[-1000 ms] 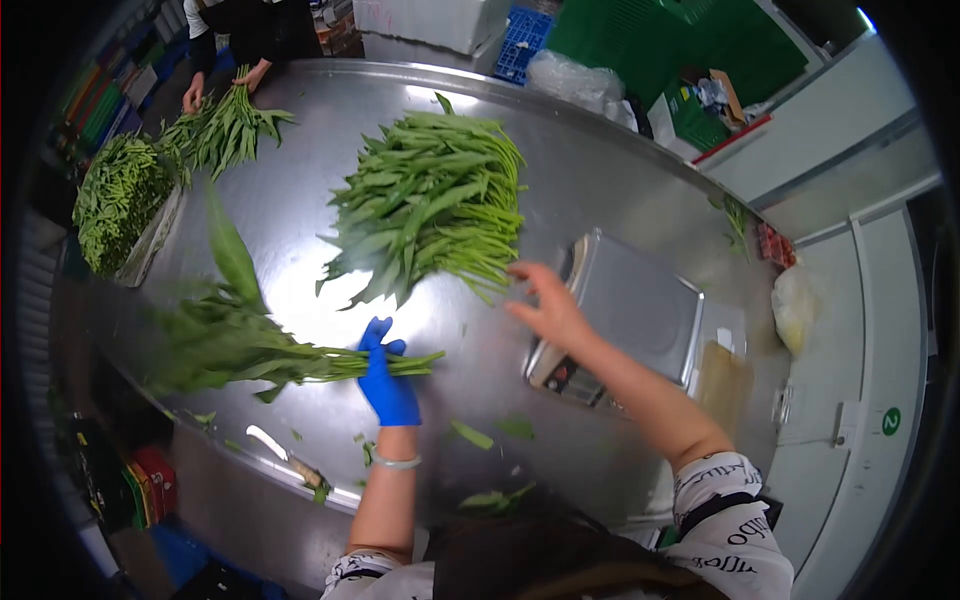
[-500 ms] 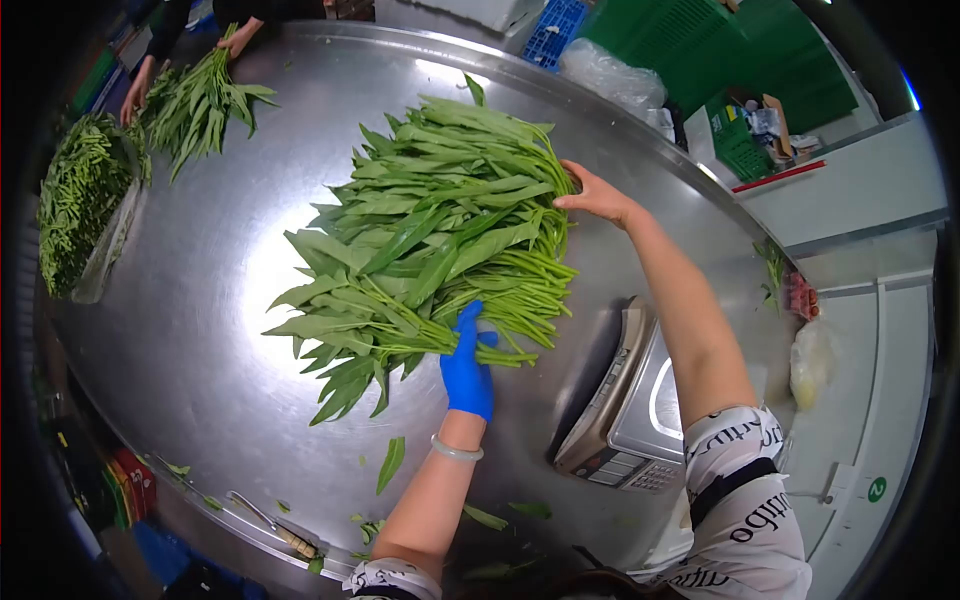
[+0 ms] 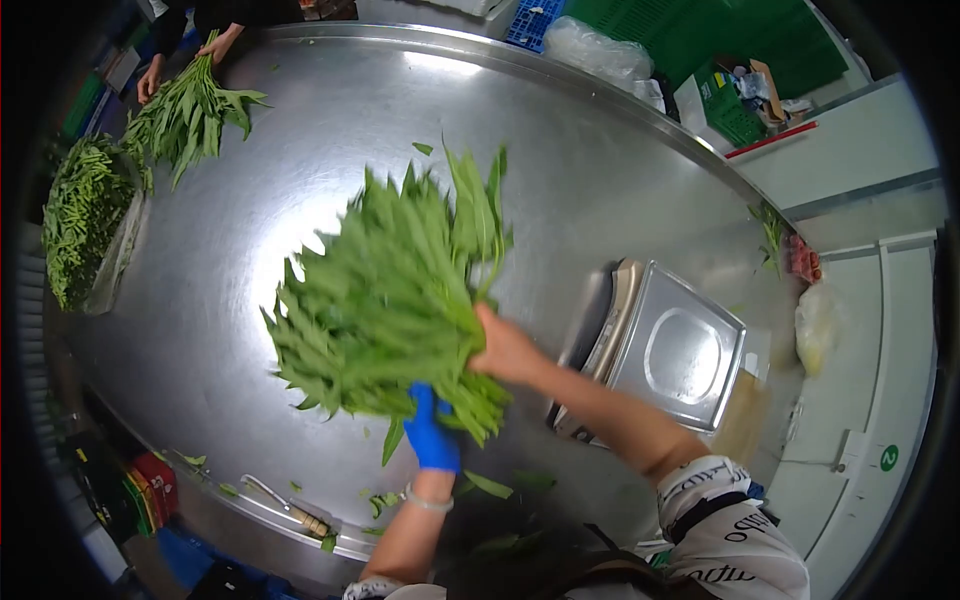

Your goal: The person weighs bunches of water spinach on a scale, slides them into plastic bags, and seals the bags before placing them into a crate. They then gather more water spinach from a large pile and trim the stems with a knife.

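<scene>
A large bundle of water spinach (image 3: 375, 290), long green leaves with thin stems, is in front of me on the metal table, slightly blurred. My left hand (image 3: 432, 435), in a blue glove, is closed around the stems at the bundle's near lower side. My bare right hand (image 3: 507, 348) grips the stems on the right side; its fingertips are partly hidden by the greens. The leaves fan out to the left and away from me. Beside my right forearm stands a scale (image 3: 682, 345) with a bare metal pan.
At the far left, another person's hands (image 3: 222, 45) hold a smaller leafy bunch (image 3: 190, 112), near a plastic bag of greens (image 3: 85, 225). A wooden-handled tool (image 3: 300, 517) and loose leaves lie by the near edge. A raised rim (image 3: 640, 105) borders the table.
My right hand has moved left and nearer to me, pressing the spread water spinach into a tighter bundle. My left hand has shifted slightly left and nearer. The scale pan is now uncovered.
</scene>
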`<state>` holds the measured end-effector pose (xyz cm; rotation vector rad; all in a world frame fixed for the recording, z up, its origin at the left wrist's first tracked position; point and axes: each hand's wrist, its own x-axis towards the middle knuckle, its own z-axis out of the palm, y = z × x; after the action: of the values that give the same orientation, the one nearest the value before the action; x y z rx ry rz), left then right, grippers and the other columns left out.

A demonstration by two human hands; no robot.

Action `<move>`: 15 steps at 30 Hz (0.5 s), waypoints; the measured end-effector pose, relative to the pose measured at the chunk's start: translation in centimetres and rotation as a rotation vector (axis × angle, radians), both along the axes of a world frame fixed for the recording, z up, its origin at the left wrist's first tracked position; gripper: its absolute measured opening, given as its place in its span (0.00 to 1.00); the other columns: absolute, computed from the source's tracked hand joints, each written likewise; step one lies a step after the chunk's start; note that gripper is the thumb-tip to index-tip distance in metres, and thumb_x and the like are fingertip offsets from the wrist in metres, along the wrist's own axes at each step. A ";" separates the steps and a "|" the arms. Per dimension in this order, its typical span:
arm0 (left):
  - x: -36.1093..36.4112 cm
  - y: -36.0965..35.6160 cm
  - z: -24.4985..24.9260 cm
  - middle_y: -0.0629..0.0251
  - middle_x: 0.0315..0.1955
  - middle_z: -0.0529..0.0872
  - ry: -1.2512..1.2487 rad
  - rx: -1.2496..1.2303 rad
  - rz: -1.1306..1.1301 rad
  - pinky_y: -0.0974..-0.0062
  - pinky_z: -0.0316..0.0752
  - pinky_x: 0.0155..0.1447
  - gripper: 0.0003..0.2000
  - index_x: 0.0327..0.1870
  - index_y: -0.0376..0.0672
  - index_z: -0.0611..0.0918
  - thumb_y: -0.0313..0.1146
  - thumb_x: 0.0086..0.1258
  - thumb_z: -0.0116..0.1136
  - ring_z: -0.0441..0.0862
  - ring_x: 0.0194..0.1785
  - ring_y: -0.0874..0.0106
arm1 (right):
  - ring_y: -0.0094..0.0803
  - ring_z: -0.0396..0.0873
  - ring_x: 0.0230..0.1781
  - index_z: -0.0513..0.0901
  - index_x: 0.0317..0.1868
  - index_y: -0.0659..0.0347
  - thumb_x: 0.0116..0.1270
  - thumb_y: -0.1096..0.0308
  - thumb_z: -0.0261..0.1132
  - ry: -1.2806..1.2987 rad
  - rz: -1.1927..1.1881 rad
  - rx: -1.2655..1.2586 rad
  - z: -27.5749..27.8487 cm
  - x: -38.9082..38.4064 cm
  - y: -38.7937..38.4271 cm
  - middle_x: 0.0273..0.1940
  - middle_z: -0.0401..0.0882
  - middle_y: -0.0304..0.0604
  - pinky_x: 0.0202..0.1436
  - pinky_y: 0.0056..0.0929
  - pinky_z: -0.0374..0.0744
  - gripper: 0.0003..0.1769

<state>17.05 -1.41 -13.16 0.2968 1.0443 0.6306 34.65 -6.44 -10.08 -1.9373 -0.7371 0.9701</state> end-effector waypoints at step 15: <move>-17.2 -3.4 6.9 0.75 0.47 0.81 0.218 -0.049 -0.128 0.86 0.67 0.37 0.14 0.55 0.40 0.80 0.32 0.70 0.54 0.70 0.31 0.83 | 0.42 0.80 0.45 0.73 0.48 0.63 0.61 0.67 0.64 0.429 -0.597 0.227 3.1 -6.9 -7.4 0.45 0.80 0.48 0.46 0.40 0.78 0.17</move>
<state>-0.11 -4.80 -6.29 0.3926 1.2372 0.4633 27.79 -13.88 -6.97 -1.5343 -0.0081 0.8345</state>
